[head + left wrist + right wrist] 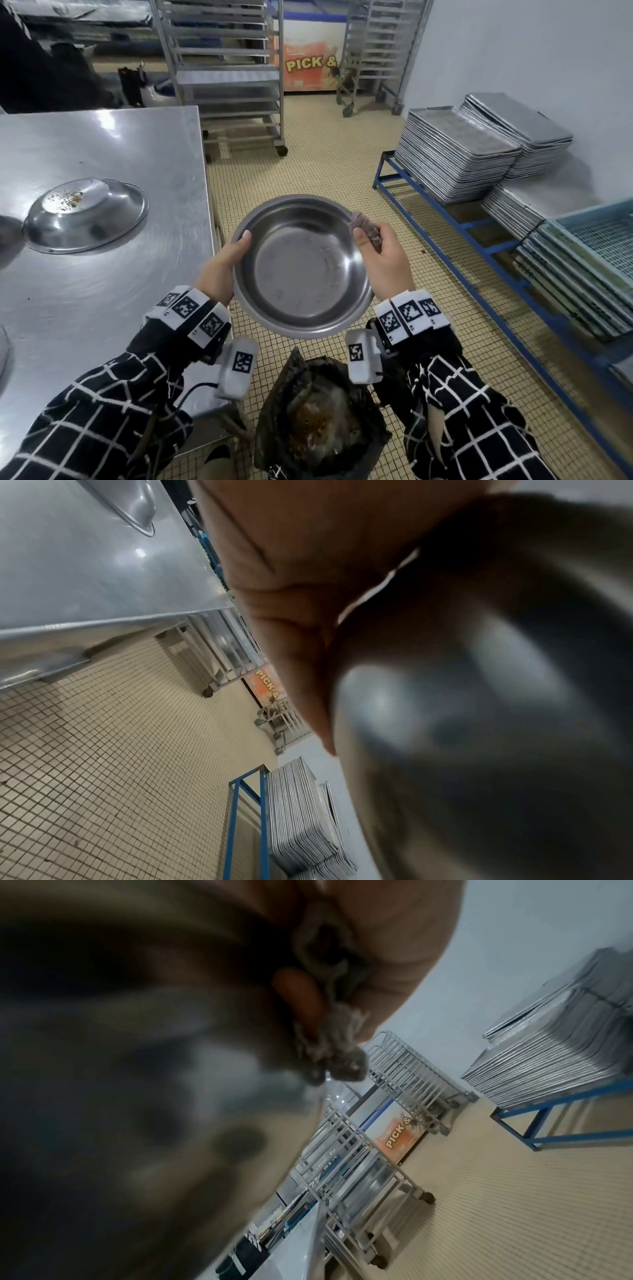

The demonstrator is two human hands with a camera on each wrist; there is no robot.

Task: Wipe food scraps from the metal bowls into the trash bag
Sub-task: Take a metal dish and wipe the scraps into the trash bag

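Observation:
A metal bowl [301,270] is held over the floor, its inside nearly bare with a few small specks. My left hand [222,270] grips its left rim, thumb on the inside edge. At the right rim my right hand [383,257] pinches a crumpled grey cloth [364,228] against the bowl's edge. In the right wrist view the cloth [329,1031] hangs from the fingers beside the blurred underside of the bowl [137,1069]. A dark trash bag [318,421] with brown scraps inside stands open below the bowl. The bowl [496,723] fills the left wrist view.
A second metal bowl [85,216] lies upside down on the steel table [102,308] at left, crumbs on its base. Stacked baking trays [455,154] sit on a blue rack [445,219] at right. Wheeled tray racks [233,75] stand behind on the tiled floor.

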